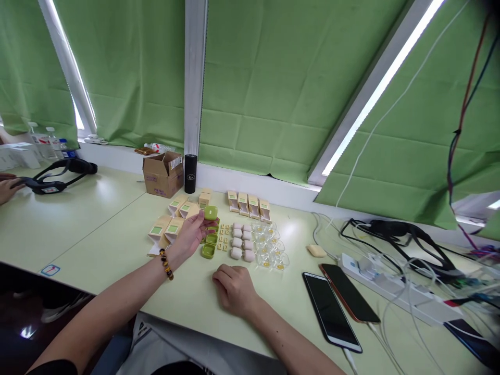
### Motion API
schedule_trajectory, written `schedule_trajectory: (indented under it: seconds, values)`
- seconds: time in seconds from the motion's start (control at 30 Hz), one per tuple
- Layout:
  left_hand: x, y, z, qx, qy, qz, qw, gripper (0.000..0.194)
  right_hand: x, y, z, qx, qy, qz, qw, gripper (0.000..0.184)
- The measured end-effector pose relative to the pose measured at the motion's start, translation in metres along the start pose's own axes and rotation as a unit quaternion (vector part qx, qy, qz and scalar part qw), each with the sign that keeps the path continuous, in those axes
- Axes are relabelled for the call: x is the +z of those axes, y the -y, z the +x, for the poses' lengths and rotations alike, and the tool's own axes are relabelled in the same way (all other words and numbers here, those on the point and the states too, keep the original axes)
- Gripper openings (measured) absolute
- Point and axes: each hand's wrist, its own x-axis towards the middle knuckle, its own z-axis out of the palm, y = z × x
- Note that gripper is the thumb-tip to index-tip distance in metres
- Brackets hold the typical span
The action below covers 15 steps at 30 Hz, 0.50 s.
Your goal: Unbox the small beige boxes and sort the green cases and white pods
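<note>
My left hand (188,238), with a beaded bracelet at the wrist, holds a small green square lid-like piece (211,212) between thumb and fingers. It hovers over a column of open green square cases (208,251), partly covering them. My right hand (236,287) rests on the table near the front edge, fingers curled in, with nothing visible in it. Just beyond it stand rows of pale pink and white rounded blocks (248,255). Tiny yellow pieces (222,240) lie left of the blocks, and clear square cups with yellow centres (280,260) are on their right.
Small kraft boxes with green labels stand at the left (158,232) and back (253,207). Behind are a cardboard carton (162,177) and black cylinder (190,174). Phones (331,310), a power strip (390,289) and cables lie right. Another person's hand (8,187) touches a headset (54,179).
</note>
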Motion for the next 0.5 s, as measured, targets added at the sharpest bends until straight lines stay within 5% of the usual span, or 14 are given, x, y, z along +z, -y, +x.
schedule_trajectory:
  seconds: [0.17, 0.3, 0.4, 0.5]
  values:
    - [0.0, -0.032, 0.002, 0.059, -0.003, 0.037, 0.998, 0.037, -0.002, -0.007, 0.0, 0.03, -0.012, 0.03, 0.999, 0.017]
    - [-0.007, -0.051, -0.003, 0.15, -0.002, 0.19, 0.97, 0.034, -0.001, -0.011, 0.0, 0.051, -0.026, 0.066, 0.996, 0.016]
    - [-0.02, -0.055, -0.012, 0.237, -0.01, 0.362, 0.902, 0.024, -0.002, -0.012, 0.001, 0.059, -0.028, 0.074, 0.995, 0.017]
    - [-0.037, -0.049, -0.024, 0.305, 0.017, 0.527, 0.793, 0.01, -0.004, -0.011, 0.002, 0.062, -0.027, 0.073, 0.995, 0.017]
